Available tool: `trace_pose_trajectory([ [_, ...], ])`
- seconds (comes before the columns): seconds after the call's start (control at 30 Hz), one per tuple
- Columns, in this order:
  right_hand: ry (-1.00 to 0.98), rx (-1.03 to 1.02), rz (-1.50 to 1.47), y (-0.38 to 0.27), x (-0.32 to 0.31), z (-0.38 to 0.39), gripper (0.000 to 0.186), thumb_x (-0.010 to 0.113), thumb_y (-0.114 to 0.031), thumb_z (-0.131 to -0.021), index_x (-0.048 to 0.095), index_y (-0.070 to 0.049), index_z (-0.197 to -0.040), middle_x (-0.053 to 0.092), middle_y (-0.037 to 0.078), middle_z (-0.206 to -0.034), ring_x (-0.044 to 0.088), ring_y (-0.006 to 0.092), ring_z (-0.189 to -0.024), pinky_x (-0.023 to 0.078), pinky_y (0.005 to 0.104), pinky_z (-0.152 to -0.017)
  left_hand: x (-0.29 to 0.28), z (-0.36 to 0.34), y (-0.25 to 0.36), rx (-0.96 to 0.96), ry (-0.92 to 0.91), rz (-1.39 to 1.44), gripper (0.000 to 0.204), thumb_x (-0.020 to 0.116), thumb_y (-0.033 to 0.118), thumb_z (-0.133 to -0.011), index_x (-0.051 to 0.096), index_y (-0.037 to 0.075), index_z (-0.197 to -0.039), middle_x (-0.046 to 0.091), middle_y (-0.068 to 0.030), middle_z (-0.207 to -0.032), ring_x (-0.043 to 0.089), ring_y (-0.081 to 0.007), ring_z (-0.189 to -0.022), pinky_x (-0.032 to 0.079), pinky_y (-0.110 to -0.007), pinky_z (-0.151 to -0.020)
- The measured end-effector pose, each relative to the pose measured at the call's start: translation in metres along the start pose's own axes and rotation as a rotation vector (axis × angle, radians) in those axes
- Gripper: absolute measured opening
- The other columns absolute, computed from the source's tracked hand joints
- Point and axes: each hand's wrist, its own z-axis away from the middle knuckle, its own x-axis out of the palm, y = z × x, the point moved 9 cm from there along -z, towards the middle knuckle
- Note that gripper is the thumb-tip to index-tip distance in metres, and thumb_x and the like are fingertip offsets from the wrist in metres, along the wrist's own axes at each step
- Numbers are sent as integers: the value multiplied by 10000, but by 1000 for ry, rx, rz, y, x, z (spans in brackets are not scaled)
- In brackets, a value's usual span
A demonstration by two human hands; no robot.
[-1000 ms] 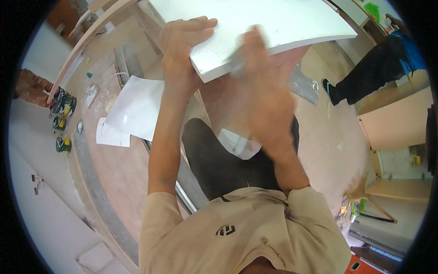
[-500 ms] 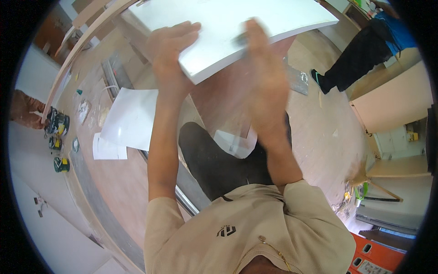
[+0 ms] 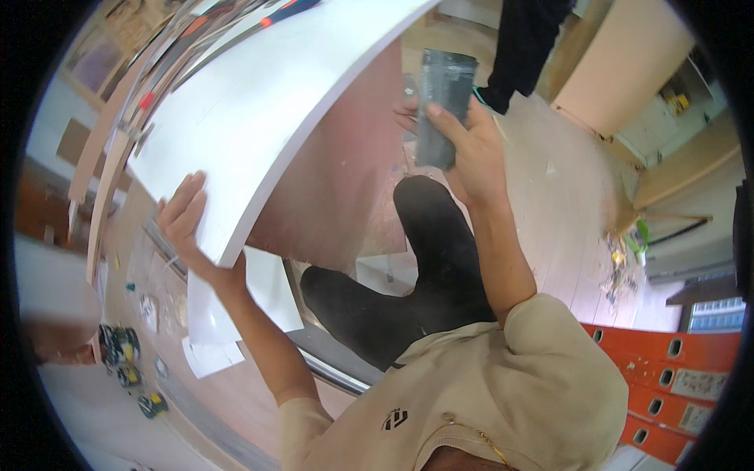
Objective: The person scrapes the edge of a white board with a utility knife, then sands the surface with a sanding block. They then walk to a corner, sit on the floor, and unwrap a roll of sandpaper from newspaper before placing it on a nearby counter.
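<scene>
A white panel (image 3: 259, 110) with a pale, straight-cut edge lies in front of me, stretching to the upper left. My left hand (image 3: 185, 224) grips its near left corner, fingers laid over the top face and the thumb side underneath. Held up off the panel's right side, a dark grey rectangular pad (image 3: 449, 78) with whitish smears is in my right hand (image 3: 477, 153). My right thumb presses across the pad's face while the other fingers wrap behind it, partly hidden. Below the panel stands a reddish-brown board (image 3: 338, 188), next to my knees.
Several hand tools, one with a red-and-blue handle (image 3: 289, 11), lie on the panel's far left. Dark green power tools (image 3: 122, 345) and white sheets (image 3: 216, 359) rest on the floor at left. Another person's black-trousered leg (image 3: 522, 47) is at upper right. An orange slotted object (image 3: 667, 353) stands lower right.
My right hand, blurred over the panel's edge before, has come right and away with the pad now plainly visible. The left hand, panel and tools appear lower and farther left as the view has turned.
</scene>
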Motion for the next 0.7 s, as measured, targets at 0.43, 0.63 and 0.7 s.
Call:
trace_pose_trajectory([
  [0.43,-271,148,498,26,5,38,391,891,-85,-787,738,42,-1123,716,26,-956,612,87,-834,527,296,-785,96,62,128,-928,-148,944,391,732,126,-947,629,-62,-1274,714,-128,-1076,655,-218,-1037,512,-316,-895],
  [0.63,-386,289,327,47,-1,61,416,879,-51,-795,707,27,-1166,701,53,-880,616,81,-834,533,275,-780,149,117,103,-1313,-241,1164,271,726,142,-994,667,-40,-1184,692,-42,-1094,601,-81,-982,481,-265,-860],
  [0.7,-318,379,158,58,-11,61,398,879,-65,-800,709,18,-1150,705,59,-857,620,82,-824,533,275,-772,160,124,105,-1356,-198,1202,274,722,120,-992,647,-23,-1214,694,-50,-1086,607,-81,-954,475,-254,-832],
])
